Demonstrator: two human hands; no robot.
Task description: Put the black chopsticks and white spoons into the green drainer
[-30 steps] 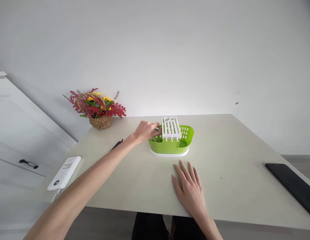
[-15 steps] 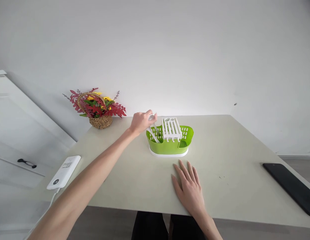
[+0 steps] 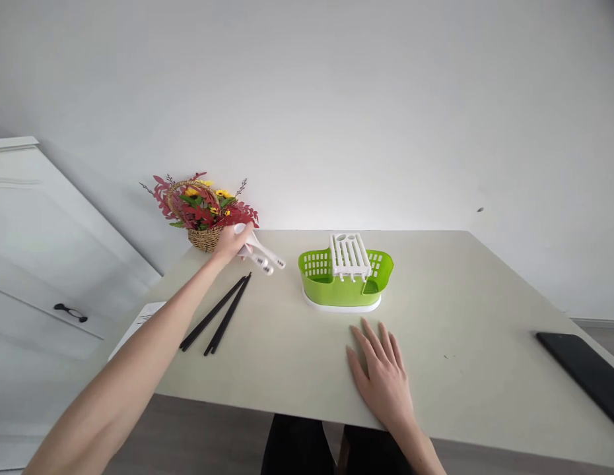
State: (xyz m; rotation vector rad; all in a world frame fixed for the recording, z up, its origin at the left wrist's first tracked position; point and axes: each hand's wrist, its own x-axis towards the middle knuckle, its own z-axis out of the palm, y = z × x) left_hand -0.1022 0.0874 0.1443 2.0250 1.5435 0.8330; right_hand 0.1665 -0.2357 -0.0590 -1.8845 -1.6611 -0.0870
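Note:
My left hand (image 3: 228, 245) is closed around several white spoons (image 3: 261, 253), held above the table in front of the flower basket. Their patterned handle ends point right, and the fingers partly hide the bowls. Below and a bit left of the spoons, several dark chopsticks (image 3: 226, 318) lie on the tabletop, beside my forearm. A green plastic cutlery basket (image 3: 342, 293) with a white slotted rack (image 3: 350, 254) across its middle stands to the right, apart from that hand. My right hand (image 3: 383, 376) rests palm down near the table's front edge, fingers spread, holding nothing.
A woven basket (image 3: 204, 239) of red and yellow flowers stands at the back left. A white device (image 3: 133, 326) is partly covered by my left arm. On the right edge lies a black phone (image 3: 579, 369). A white cabinet (image 3: 54, 257) adjoins the table's left side.
My left hand has lifted the white spoons out of the green basket and carried them left. The chopsticks have come into view beside my arm. My right hand stays resting on the table.

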